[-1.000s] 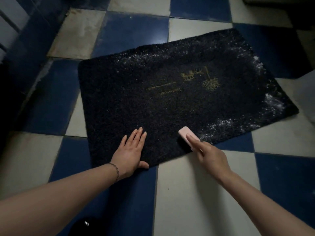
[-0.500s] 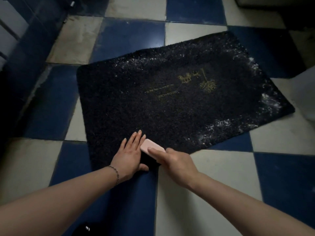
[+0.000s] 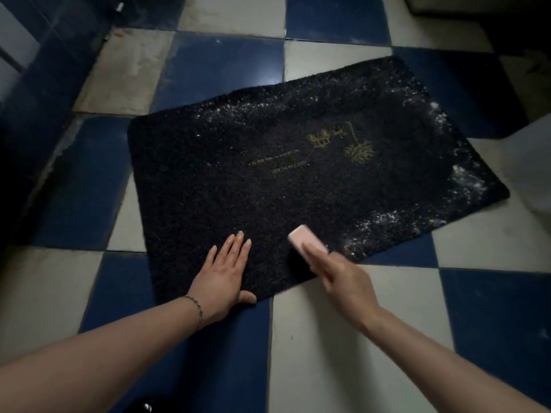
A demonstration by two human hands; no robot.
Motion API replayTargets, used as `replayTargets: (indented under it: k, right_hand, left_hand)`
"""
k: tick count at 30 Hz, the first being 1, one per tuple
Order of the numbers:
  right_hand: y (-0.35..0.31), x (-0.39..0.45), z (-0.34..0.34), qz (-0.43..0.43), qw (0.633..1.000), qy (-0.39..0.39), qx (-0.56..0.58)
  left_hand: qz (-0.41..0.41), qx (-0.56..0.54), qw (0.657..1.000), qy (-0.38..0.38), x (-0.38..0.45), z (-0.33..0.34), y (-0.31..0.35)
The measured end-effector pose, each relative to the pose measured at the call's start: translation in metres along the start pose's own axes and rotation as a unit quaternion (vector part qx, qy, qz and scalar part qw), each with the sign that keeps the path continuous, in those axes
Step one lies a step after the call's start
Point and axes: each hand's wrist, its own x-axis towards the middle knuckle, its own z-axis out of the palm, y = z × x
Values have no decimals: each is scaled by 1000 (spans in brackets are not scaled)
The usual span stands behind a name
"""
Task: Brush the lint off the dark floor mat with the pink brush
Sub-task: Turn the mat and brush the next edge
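A dimly lit floor [image 3: 343,338] is laid in blue and off-white checkered tiles; a dark blue wall [image 3: 32,93], possibly tiled, is seen left.

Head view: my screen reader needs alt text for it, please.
A right hand holds a pink brush on the near edge of a dark mat while the left hand presses the mat flat. White lint remains along its right side; the floor is blue-and-white checkered tile.
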Motion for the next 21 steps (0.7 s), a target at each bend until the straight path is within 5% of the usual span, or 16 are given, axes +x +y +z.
replayTargets:
  k: [7, 14, 21]
  right_hand:
    - [-24, -19, 20, -123, 990, -66, -35]
    - [37, -19, -9, 16, 999, 2, -27]
    - [-1, -25, -5, -24, 1000, 14, -13]
  left_hand:
    - [0, -14, 1000, -1, 1, 0, -1]
    - [0, -8, 1000, 2, -1, -1, -1]
    - [-13, -66, 997, 33, -4, -5, 8]
